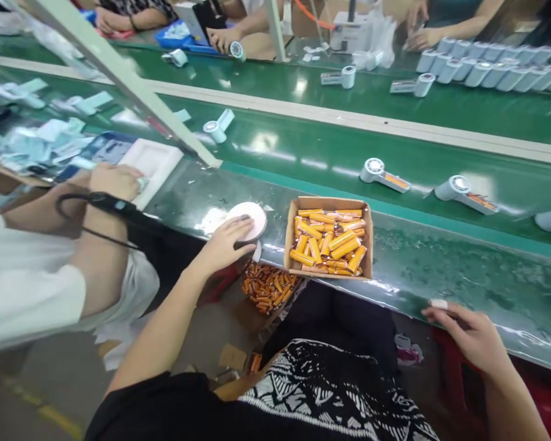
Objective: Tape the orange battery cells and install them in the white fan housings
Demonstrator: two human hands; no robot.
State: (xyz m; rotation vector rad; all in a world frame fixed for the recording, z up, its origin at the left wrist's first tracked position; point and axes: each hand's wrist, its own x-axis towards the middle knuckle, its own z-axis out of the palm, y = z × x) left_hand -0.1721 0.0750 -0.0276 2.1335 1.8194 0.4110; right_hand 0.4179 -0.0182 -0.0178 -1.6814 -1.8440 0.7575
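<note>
My left hand (224, 244) lies flat, fingers spread, on a round white disc (251, 215) at the near edge of the green bench (441, 263). Just to its right stands an open cardboard box (329, 203) filled with orange cylindrical cells (330, 240). My right hand (466, 334) hangs at the bench's front edge further right, fingers loosely apart, a white tape wrap on one fingertip, holding nothing.
More orange cells (269, 286) lie in a box below the bench. White handheld fans (384, 174) ride the green conveyor (303, 141). A neighbour's hand (112, 180) works at a white tray (153, 160) to my left. Other people sit across the line.
</note>
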